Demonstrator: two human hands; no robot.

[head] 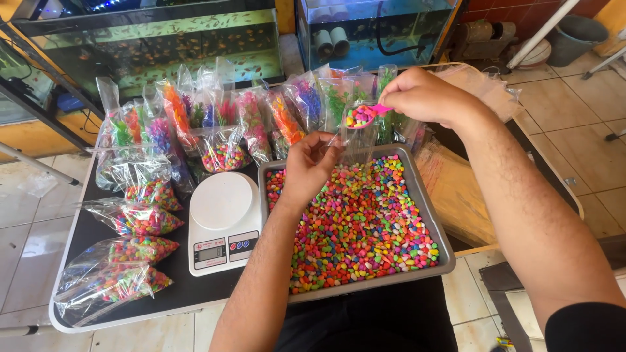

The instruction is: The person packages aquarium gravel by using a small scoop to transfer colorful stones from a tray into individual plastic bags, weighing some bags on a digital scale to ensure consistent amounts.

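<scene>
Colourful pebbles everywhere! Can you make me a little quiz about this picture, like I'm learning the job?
1. True or false: the right hand holds a pink scoop full of pebbles.
2. What does the left hand hold open under the scoop? A) a clear plastic bag B) a glass jar C) a paper cup
3. What white thing stands left of the grey tray of pebbles?

Key:
1. True.
2. A, the clear plastic bag.
3. A white kitchen scale; nothing lies on its round plate, and filled pebble bags lie to its left.
</scene>
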